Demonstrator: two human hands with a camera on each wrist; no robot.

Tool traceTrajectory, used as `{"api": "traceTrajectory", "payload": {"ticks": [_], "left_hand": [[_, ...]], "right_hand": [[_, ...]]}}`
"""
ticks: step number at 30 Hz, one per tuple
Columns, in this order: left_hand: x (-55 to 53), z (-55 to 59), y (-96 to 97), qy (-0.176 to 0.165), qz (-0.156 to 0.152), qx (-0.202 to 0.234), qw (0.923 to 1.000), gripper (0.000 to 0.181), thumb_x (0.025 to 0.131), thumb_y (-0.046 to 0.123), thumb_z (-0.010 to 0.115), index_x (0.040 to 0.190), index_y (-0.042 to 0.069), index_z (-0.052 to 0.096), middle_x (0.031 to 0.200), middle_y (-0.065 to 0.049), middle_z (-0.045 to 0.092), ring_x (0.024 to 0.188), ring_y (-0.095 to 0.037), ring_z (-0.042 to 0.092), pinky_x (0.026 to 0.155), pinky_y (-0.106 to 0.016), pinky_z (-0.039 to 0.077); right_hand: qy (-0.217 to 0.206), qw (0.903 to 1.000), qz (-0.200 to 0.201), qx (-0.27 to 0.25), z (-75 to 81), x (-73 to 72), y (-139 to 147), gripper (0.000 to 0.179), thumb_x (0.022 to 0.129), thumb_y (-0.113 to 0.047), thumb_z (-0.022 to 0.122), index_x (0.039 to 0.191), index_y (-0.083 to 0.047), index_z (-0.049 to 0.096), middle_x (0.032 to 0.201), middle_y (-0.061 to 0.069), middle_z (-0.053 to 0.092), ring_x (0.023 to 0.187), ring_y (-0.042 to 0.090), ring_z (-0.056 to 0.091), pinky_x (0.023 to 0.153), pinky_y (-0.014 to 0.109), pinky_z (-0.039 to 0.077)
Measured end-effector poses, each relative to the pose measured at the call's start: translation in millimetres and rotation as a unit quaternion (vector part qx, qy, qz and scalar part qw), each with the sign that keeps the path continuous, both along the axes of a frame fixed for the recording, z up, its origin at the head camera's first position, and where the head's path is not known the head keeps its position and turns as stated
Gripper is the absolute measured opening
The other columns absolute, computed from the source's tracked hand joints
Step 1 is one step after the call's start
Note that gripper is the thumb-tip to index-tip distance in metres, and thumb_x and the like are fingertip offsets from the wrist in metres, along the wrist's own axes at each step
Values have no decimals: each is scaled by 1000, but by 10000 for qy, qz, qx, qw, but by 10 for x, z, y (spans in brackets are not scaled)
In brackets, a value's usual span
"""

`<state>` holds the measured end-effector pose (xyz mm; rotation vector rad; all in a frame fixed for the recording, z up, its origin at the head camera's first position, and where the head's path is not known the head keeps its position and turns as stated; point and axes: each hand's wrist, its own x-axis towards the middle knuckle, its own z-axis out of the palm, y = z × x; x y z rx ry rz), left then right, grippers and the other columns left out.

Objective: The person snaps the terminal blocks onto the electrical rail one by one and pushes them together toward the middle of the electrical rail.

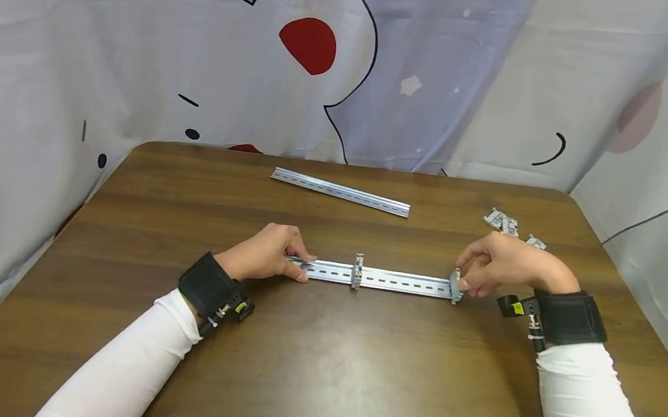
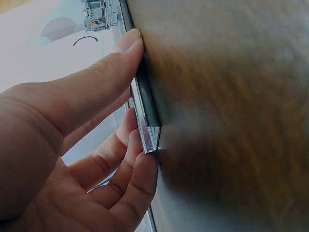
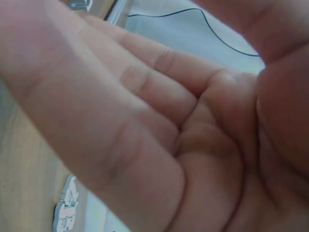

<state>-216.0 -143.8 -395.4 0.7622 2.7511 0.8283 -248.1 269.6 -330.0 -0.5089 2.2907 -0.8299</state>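
A slotted metal DIN rail [image 1: 406, 283] lies lengthwise across the table. My left hand [image 1: 266, 252] grips its left end, thumb along the near edge and fingers on the far side; the left wrist view shows the rail's cut end [image 2: 150, 140] between them. A slim grey terminal block [image 1: 357, 271] sits upright across the rail near its middle. At the rail's right end, my right hand [image 1: 499, 263] pinches another grey terminal block [image 1: 456, 286], which stands slightly tilted there. In the right wrist view the curled fingers [image 3: 116, 130] hide that block.
A second DIN rail [image 1: 340, 192] lies at the back of the table, slightly slanted. Several loose grey terminal blocks [image 1: 501, 221] lie at the back right, just beyond my right hand. A printed curtain [image 1: 427, 60] hangs behind the wooden table [image 1: 314, 373].
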Motion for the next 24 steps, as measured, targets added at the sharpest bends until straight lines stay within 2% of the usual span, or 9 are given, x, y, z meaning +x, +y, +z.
{"api": "traceTrajectory", "payload": {"ticks": [4,12,24], "left_hand": [[5,3,-9,-5,5,-4,10000,39,73,25,86,109,15,76,93,-1,63,88,-19,57,76,-32,48],[-5,8,-6,3,-29,14,10000,38,74,25,86,109,15,77,92,-1,62,88,-19,57,75,-32,47],[-2,12,-5,55,-3,-22,10000,39,73,24,87,109,16,76,91,-1,63,86,-19,56,73,-31,46]], "right_hand": [[-208,9996,31,-173,-56,-33,20,44,80,-10,80,112,10,58,81,17,72,78,26,71,72,41,57],[-654,9964,-282,-469,-163,-90,10,42,80,-3,78,112,12,56,87,19,72,81,28,71,76,44,56],[-871,9927,-357,-750,-240,-109,-62,44,81,-4,78,113,13,53,90,22,72,83,29,71,79,45,55]]}}
